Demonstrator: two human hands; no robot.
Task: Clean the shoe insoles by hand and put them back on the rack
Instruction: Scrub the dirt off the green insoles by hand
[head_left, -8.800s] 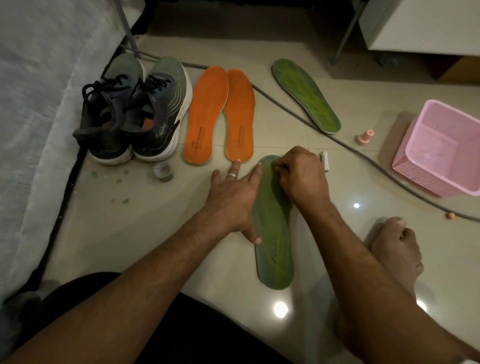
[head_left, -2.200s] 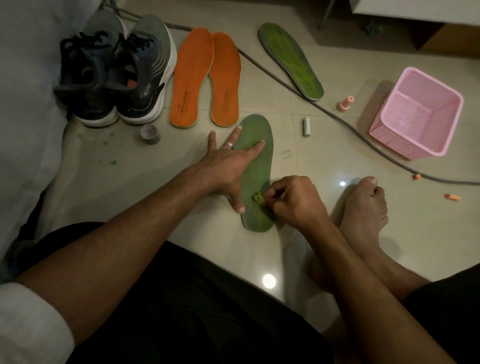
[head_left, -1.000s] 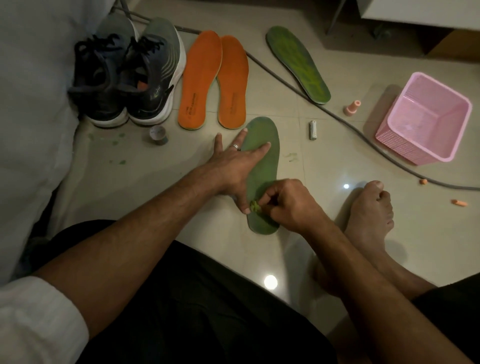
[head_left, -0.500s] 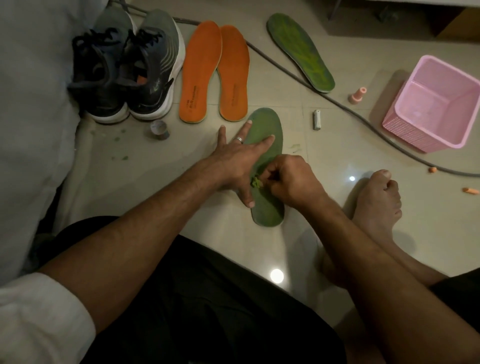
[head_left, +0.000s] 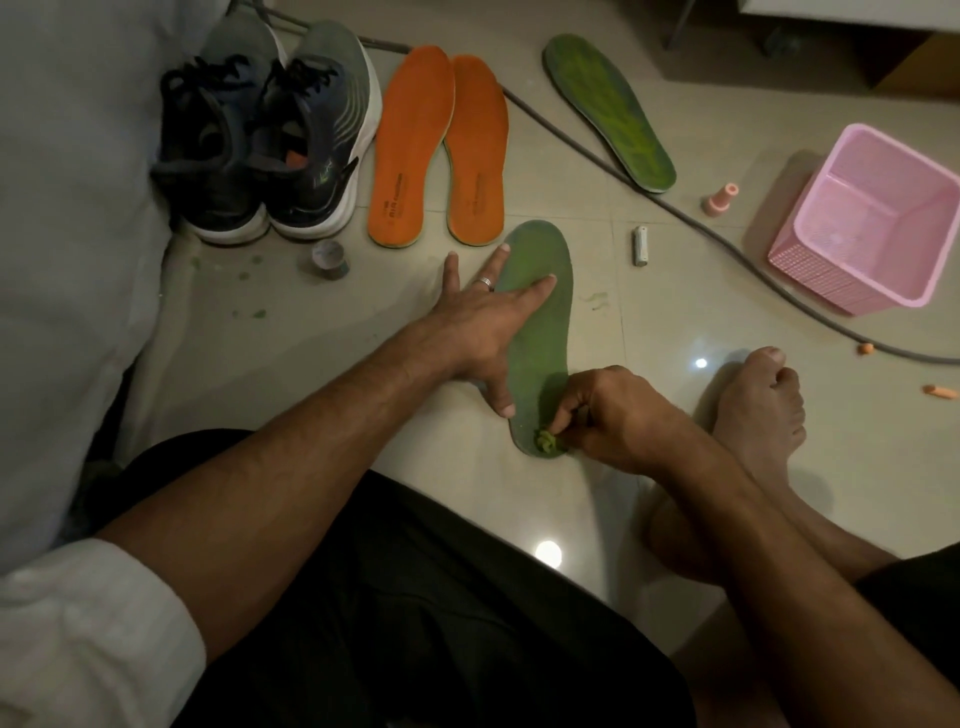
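Flat on the floor (head_left: 649, 322), one of two green insoles (head_left: 540, 332) lies under the spread left hand (head_left: 483, 332), while the right hand (head_left: 613, 415) has its fingers curled, half hiding pinched green residue (head_left: 545, 442); two orange insoles (head_left: 441, 150) beside.

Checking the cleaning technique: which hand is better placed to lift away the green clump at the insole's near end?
The right hand: its fingers already pinch the green clump at the near end of the green insole. The left hand lies flat, pressing the insole down.
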